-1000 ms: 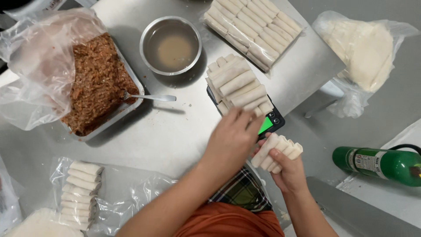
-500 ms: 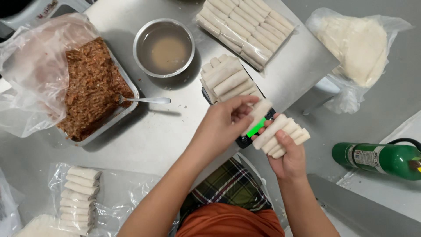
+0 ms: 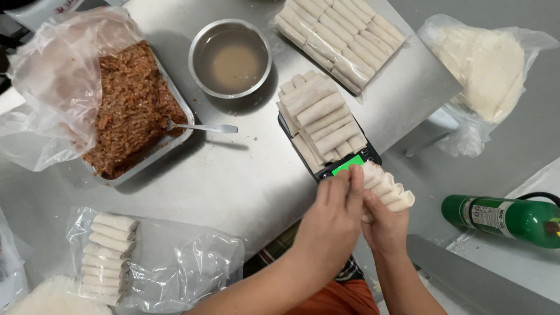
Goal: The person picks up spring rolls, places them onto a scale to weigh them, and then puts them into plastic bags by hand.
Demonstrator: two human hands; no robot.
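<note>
We are cupping a row of rolls (image 3: 386, 188) in our right hand (image 3: 385, 224), fingers curled under them, just beside the near corner of the scale (image 3: 350, 164). Our left hand (image 3: 333, 217) is covering them from the side, fingers pressed together against the rolls. On the scale more rolls are lying stacked (image 3: 319, 119). Beyond the scale a bowl (image 3: 231, 58) is sitting on the bench (image 3: 233, 181); left of it a tray of filling (image 3: 131, 111) is holding a spoon (image 3: 201, 127).
</note>
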